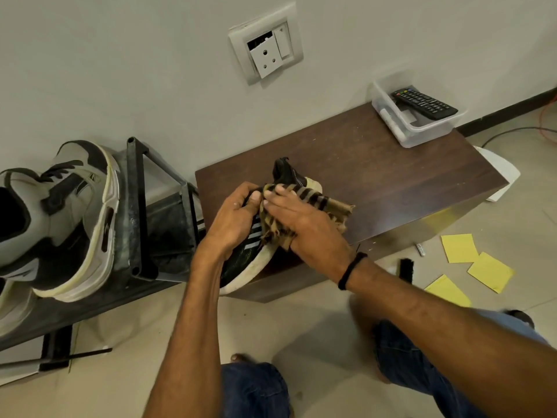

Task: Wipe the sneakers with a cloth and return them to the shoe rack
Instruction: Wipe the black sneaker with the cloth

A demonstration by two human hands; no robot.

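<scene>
Cloth [324,205] (under right hand [304,223]) seemingly presses sneaker [241,262].

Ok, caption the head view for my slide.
Left hand holds a black sneaker on the brown cabinet; right hand presses a striped cloth onto it.

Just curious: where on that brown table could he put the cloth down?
The table is bare between the sneaker and the tub, and along the wall. The near corner is crowded by left hand, right hand, sneaker and cloth; the tub fills the far corner.
</scene>
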